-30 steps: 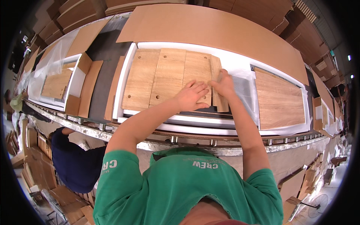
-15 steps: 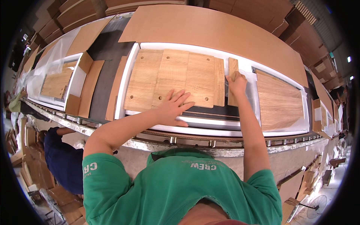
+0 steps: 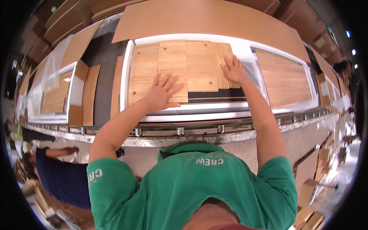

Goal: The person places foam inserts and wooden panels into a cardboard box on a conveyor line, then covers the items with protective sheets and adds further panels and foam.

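The left hand is laid flat, fingers spread, its grip released, on the near edge of the light oak-coloured wooden panels. The right hand is pressed open-palmed, nothing grasped, on their right edge. The panels are set side by side in a white-rimmed packing tray on the tabletop.

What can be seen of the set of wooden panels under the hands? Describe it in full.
The wooden panels are light oak-look boards with a few small drilled holes. They lie flat, side by side, in a white-edged tray on the conveyor line, over a dark layer. The left hand lies flat on the near left panel; the right hand presses the narrow panels at the right end.
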{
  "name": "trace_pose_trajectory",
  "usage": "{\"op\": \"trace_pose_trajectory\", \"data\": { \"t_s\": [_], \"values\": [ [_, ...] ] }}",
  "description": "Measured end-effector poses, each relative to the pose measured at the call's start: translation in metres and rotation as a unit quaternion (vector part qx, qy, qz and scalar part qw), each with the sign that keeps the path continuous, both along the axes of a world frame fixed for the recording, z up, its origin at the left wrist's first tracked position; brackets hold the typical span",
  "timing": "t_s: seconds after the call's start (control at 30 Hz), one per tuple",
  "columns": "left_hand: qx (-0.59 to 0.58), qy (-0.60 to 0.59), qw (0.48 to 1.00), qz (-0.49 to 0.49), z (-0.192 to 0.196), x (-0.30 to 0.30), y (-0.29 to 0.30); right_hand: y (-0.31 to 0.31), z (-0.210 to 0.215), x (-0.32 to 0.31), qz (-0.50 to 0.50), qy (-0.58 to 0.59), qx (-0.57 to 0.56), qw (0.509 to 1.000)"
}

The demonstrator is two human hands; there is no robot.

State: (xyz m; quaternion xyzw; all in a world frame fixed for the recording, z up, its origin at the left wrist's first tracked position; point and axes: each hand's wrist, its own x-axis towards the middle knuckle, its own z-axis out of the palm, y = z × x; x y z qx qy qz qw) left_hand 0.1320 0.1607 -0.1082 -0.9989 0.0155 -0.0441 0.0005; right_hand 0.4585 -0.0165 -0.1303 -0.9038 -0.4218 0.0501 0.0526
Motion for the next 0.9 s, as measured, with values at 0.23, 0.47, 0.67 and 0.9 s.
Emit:
{"op": "trace_pose_trajectory", "data": {
  "t_s": [0.23,0.47,0.67,0.9],
  "values": [
    [-0.081,-0.053,0.995,-0.031,0.003,0.043,-0.025,-0.045,0.034,-0.044,-0.034,0.024,0.024,0.999],
    [-0.084,-0.091,0.987,-0.101,-0.02,0.149,-0.105,-0.079,-0.001,-0.041,0.062,0.072,0.186,0.978],
    [0.029,-0.069,0.996,-0.052,-0.037,0.17,-0.113,-0.178,0.033,-0.073,0.017,0.048,0.398,0.916],
    [0.016,0.007,1.0,-0.001,-0.014,0.169,-0.136,-0.44,-0.004,-0.13,-0.173,0.035,0.578,0.797]
  ]
}}
